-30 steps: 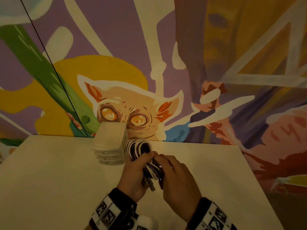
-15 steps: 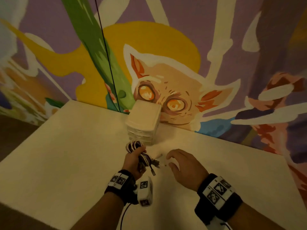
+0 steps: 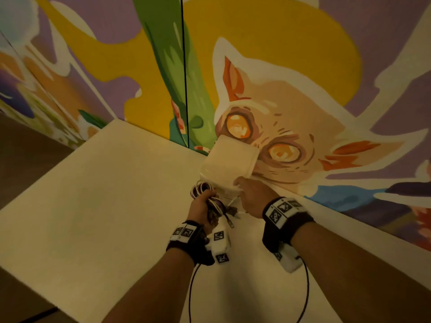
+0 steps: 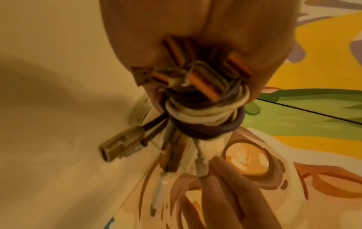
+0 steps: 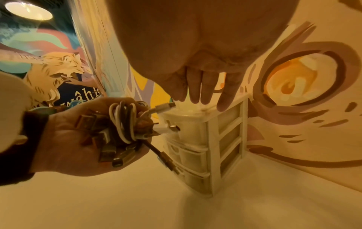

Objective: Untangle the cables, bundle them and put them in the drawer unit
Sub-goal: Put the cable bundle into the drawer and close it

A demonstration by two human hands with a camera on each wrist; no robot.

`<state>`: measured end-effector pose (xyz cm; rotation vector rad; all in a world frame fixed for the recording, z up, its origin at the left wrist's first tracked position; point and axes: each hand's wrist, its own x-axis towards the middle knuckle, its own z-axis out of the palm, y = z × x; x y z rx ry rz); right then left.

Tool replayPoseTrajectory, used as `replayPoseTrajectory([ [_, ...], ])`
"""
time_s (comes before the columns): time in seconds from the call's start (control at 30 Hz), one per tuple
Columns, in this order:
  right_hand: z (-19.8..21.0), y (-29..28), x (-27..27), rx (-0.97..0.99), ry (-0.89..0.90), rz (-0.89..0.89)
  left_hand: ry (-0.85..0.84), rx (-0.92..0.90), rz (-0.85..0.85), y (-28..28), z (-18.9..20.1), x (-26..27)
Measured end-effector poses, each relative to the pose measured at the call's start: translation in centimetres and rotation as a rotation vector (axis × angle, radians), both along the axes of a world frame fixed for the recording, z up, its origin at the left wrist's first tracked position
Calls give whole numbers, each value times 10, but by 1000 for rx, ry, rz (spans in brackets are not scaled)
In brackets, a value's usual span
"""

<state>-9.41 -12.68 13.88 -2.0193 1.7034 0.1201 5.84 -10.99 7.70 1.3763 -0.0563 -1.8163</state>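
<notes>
My left hand (image 3: 203,201) grips a coiled bundle of white and dark cables (image 3: 201,189) just in front of the drawer unit, slightly to its left. Several USB plugs stick out of the bundle (image 5: 121,122) toward my palm and the unit. The cream three-drawer unit (image 3: 229,157) stands at the back of the table against the painted wall. My right hand (image 3: 241,186) reaches onto its top front edge. Its fingers (image 5: 203,93) point down, nearly straight, with their tips at the top drawer's rim (image 5: 182,112). The left wrist view shows the wound bundle (image 4: 205,117) close up.
The white table (image 3: 105,206) spreads wide to the left and toward me. A painted mural wall (image 3: 303,101) rises directly behind the unit and runs along the table's right side. Thin black wires from the wrist cameras hang below my forearms.
My right hand has let go of the bundle and moved forward onto the drawer unit. The left hand keeps the bundle and has come nearer the unit. The head view has tilted.
</notes>
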Motion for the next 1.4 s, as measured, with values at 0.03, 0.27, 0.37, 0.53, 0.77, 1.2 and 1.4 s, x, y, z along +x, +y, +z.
replayPoseTrajectory([
  [0.03,0,-6,1,10,31,16,28,7,12,-5,-3,-2],
  [0.27,-4,-17,11,-79,199,120,245,-43,81,-18,-28,-10],
  [0.37,-5,-22,11,-77,232,126,271,-68,88,-20,-31,-11],
  [0.53,-3,-23,11,-74,245,131,249,-61,105,-17,-34,-11],
  [0.77,-2,-18,12,-76,234,114,250,-13,118,-13,-34,-18],
  [1.2,-3,-20,13,-68,239,87,139,5,72,38,-31,5],
  [1.4,-5,-21,15,-69,263,86,160,29,146,82,-29,16],
])
